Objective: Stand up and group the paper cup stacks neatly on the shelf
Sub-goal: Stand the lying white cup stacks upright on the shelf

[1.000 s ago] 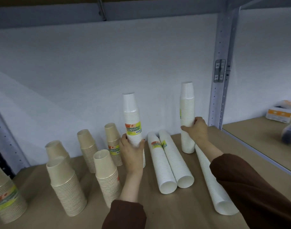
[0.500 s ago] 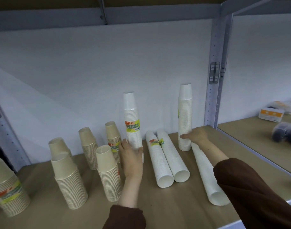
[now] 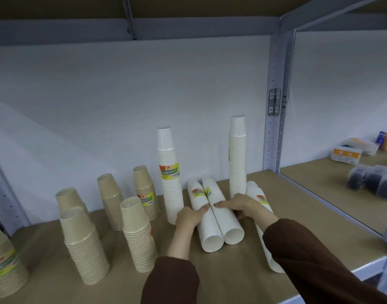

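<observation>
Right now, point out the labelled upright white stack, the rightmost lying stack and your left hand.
labelled upright white stack (image 3: 169,171): head view, yellow label
rightmost lying stack (image 3: 262,199): head view, its label
left hand (image 3: 188,216): head view, its back

I count two white cup stacks standing (image 3: 168,176) (image 3: 237,156), three white cup stacks lying flat (image 3: 210,238) (image 3: 228,227) (image 3: 255,190), six brown cup stacks standing (image 3: 70,199) (image 3: 83,246) (image 3: 110,200) (image 3: 145,189) (image 3: 138,235) (image 3: 3,266), two hands (image 3: 189,216) (image 3: 243,207), and on the next shelf (image 3: 315,181) some packs (image 3: 346,154) too blurred for me to count.

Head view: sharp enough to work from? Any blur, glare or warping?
Head view: dim light, no glare; the label on the upright white stack reads clearly; left hand and right hand on the lying white stacks look sharp; packages on the neighbouring shelf are blurred; wide-angle warping tilts the shelf post.
</observation>
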Motion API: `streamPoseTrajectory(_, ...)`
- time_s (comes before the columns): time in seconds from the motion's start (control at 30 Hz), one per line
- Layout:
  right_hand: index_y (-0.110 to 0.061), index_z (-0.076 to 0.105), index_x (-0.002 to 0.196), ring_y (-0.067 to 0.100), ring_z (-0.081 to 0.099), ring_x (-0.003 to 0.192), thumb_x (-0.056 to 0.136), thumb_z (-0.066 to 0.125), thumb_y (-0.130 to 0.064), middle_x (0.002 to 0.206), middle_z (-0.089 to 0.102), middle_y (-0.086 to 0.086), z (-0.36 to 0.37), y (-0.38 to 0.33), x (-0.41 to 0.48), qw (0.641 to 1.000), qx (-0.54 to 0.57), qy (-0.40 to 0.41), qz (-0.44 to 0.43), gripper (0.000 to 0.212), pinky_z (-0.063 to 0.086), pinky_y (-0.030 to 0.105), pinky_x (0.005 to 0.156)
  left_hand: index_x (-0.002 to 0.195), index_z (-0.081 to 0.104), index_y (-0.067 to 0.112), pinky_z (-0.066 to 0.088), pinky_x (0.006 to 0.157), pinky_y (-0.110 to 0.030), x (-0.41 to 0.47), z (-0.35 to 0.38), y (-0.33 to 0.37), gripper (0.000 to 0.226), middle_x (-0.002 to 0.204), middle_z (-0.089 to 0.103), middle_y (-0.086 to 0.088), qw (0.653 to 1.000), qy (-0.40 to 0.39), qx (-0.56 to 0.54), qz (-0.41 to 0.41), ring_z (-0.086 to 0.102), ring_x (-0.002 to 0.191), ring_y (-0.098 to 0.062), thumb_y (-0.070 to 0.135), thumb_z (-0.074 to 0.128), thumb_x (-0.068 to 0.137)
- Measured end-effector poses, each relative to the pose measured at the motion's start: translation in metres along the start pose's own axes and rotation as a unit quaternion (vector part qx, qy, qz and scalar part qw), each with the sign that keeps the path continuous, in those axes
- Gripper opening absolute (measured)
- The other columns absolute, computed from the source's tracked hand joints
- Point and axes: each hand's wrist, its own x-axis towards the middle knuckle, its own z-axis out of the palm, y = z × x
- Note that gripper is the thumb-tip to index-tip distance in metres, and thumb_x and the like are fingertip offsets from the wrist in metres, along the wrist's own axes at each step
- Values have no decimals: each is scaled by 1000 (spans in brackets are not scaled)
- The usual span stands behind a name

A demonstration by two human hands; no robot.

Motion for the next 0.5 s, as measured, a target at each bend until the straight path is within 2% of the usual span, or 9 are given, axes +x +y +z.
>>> streamPoseTrajectory(0.17,3,38,133,28,52,124,76,73,-34,135,53,14,7,2,-3,1000,2,11,-10,76,45,38,104,131,41,-4,49,98,-37,3,2,0,74,133,53,-18,992,-36,-118,-21,55,119,-31,38,70,77)
streamPoseTrajectory(0.3,3,37,134,27,50,125,77,73,-28,136,51,13,8,6,-8,999,32,19,-16,74,44,34,102,125,48,-3,53,89,-35,-2,2,-7,68,125,60,-17,990,-19,-139,-11,60,111,-30,33,73,73)
streamPoseTrajectory(0.37,2,40,132,27,50,125,75,75,-25,134,53,12,8,9,-12,998,58,19,-20,73,43,37,105,121,52,-4,53,85,-34,-6,2,-10,65,119,63,-16,991,-3,-135,3,62,106,-29,33,74,72)
streamPoseTrajectory(0.43,0,46,126,27,53,121,73,76,-21,121,58,10,6,10,-20,996,85,20,-26,64,44,37,103,115,56,-2,50,73,-30,-12,2,-11,58,111,65,-13,991,15,-129,27,62,98,-27,33,74,72)
streamPoseTrajectory(0.5,-1,50,116,25,58,108,74,76,-13,104,58,7,4,11,-30,991,129,18,-42,51,49,32,88,107,61,-1,44,61,-26,-20,1,-10,51,105,68,-12,990,35,-121,61,60,86,-23,33,74,72)
